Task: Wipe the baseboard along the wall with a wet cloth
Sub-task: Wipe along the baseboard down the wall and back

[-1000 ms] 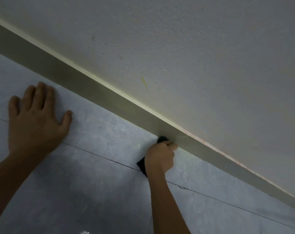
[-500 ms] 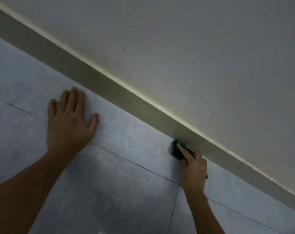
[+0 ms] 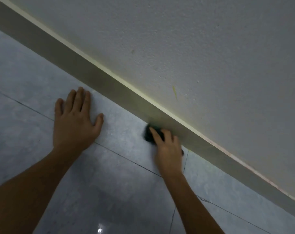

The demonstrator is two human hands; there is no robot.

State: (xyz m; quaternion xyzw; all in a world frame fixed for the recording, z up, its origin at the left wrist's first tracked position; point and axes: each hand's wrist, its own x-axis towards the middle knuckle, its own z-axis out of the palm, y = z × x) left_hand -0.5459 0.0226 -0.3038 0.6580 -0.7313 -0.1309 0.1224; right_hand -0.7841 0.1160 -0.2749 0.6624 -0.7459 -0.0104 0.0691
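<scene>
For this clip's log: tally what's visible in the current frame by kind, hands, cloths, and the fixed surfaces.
Hands: 2, the left hand flat on the floor, the right hand holding the cloth
Cloths: 1, a dark cloth pressed at the baseboard
Fixed surfaces: 3, floor, baseboard, wall
Total: 6

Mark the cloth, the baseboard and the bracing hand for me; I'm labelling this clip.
cloth point(image 3: 149, 135): head view, dark bunched part showing beside the fingers.
baseboard point(image 3: 92, 78): head view, flat front face.
left hand point(image 3: 74, 122): head view, back of the hand, flat on the floor.
</scene>
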